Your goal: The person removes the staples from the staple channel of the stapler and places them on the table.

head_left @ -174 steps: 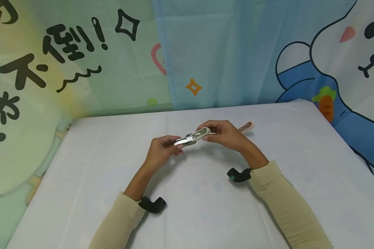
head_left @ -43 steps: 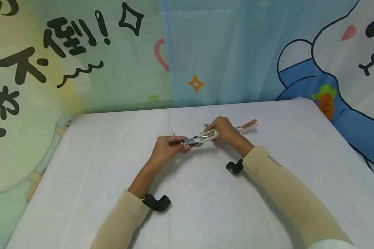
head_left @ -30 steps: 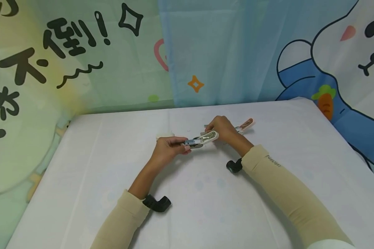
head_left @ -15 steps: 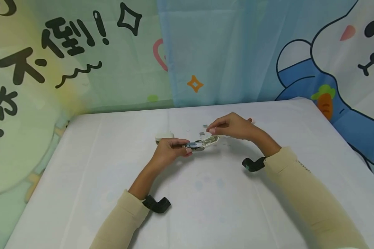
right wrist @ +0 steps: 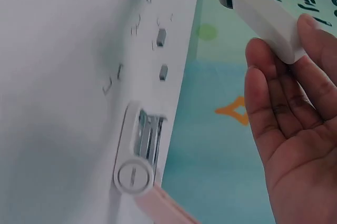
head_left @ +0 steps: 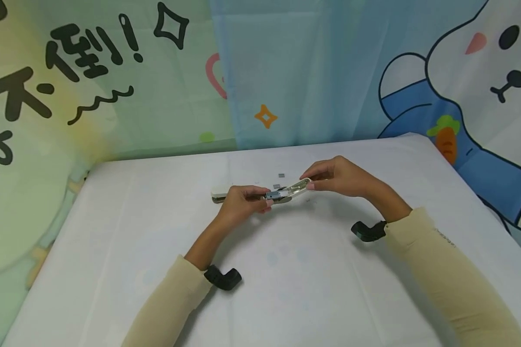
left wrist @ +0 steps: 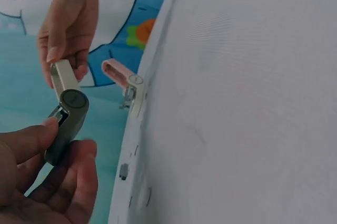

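Note:
A small stapler (head_left: 292, 190), swung open, is held above the table between both hands. My left hand (head_left: 244, 202) grips its dark green base (left wrist: 68, 124) between thumb and fingers. With thumb and fingertips, my right hand (head_left: 345, 177) pinches the far end of the white lid (right wrist: 271, 21). A pink-and-white stapler (right wrist: 132, 163) lies open on the table, hidden behind the right hand in the head view. Two short strips of staples (right wrist: 161, 38) lie near the table's far edge, with several loose staples (right wrist: 108, 84) scattered around them.
Another white-and-green stapler (head_left: 219, 195) lies just behind the left hand. The white-covered table (head_left: 260, 289) reaches back to a printed cloth backdrop (head_left: 308, 72). Each wrist carries a black camera mount (head_left: 368, 232).
My right hand was down by the pink stapler and staple strips, then rose to the right and now pinches the held stapler's lid. The left hand keeps its grip, shifting slightly.

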Demonstrator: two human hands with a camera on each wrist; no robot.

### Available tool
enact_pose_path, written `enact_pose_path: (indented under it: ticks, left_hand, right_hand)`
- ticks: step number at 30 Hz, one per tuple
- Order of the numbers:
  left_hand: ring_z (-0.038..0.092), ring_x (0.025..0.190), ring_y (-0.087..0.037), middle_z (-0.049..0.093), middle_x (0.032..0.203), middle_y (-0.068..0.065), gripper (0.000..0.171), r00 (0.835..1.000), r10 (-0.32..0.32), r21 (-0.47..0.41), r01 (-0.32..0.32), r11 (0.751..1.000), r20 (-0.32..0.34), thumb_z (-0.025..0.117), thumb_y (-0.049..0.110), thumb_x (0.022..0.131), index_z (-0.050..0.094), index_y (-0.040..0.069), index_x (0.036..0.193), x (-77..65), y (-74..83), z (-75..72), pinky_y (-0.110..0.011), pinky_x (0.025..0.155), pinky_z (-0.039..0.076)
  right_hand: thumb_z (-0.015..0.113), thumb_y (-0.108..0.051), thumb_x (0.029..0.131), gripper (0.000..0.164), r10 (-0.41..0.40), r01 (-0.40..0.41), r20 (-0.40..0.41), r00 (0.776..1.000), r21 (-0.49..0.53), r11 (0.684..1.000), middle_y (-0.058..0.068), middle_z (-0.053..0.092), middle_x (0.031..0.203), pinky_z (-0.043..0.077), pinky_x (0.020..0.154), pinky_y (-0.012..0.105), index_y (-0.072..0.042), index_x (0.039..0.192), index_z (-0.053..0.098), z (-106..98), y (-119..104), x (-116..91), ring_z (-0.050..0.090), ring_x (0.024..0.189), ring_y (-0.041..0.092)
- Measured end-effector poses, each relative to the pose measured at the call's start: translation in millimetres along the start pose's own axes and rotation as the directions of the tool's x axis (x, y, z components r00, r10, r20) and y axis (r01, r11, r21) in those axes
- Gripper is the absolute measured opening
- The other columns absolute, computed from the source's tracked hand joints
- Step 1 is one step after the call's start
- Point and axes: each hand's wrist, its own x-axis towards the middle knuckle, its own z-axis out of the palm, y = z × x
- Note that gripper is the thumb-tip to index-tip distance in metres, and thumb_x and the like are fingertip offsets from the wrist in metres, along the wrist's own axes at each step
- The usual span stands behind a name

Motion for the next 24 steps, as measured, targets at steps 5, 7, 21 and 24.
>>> enact_pose_path:
  ticks: [5, 7, 21, 24]
  left_hand:
    - [0.063, 0.09, -0.02, 0.07, 0.099, -0.003, 0.024, 0.994, 0.105, 0.373, -0.113, 0.921, 0.041, 0.075, 0.015, 0.086, 0.074, 0.006, 0.108, 9.3, -1.8, 15.5, -0.029, 0.067, 0.05]
    - [0.06, 0.091, -0.02, 0.068, 0.102, -0.003, 0.021, 0.984, 0.157, 0.507, -0.18, 0.843, 0.088, 0.074, 0.015, 0.086, 0.075, 0.007, 0.106, 13.0, -0.5, 21.6, -0.03, 0.071, 0.047]
    - [0.056, 0.082, -0.008, 0.068, 0.093, -0.001, 0.024, 0.947, 0.105, 0.677, -0.293, 0.675, 0.304, 0.075, 0.018, 0.087, 0.075, 0.003, 0.106, 48.3, 1.7, 71.8, -0.019, 0.072, 0.044]
    - [0.057, 0.08, -0.006, 0.069, 0.094, -0.002, 0.024, 0.946, 0.106, 0.68, -0.294, 0.671, 0.305, 0.075, 0.018, 0.087, 0.075, 0.002, 0.106, 50.6, 3.4, 79.2, -0.017, 0.07, 0.044]
  right_hand:
    - [0.069, -0.015, 0.092, 0.025, 0.037, -0.037, 0.007, 0.999, 0.005, 0.999, 0.009, 0.067, 0.115, 0.051, 0.082, 0.029, -0.004, 0.115, 0.071, -8, 9, -12, 0.063, 0.103, 0.022]
    - [0.069, -0.015, 0.092, 0.025, 0.039, -0.039, 0.013, 0.999, -0.009, 0.999, 0.009, 0.067, 0.116, 0.051, 0.083, 0.029, -0.004, 0.115, 0.071, -10, 13, -15, 0.063, 0.104, 0.022]
    - [0.067, -0.015, 0.094, 0.031, 0.139, -0.14, -0.015, 0.99, -0.141, 0.98, 0.014, 0.066, 0.117, 0.049, 0.079, 0.023, 0.0, 0.122, 0.067, -29, 41, -48, 0.058, 0.106, 0.027]
    - [0.065, -0.016, 0.095, 0.032, 0.172, -0.174, -0.032, 0.985, -0.158, 0.972, 0.013, 0.067, 0.116, 0.049, 0.078, 0.027, -0.001, 0.123, 0.066, -30, 46, -53, 0.059, 0.103, 0.027]
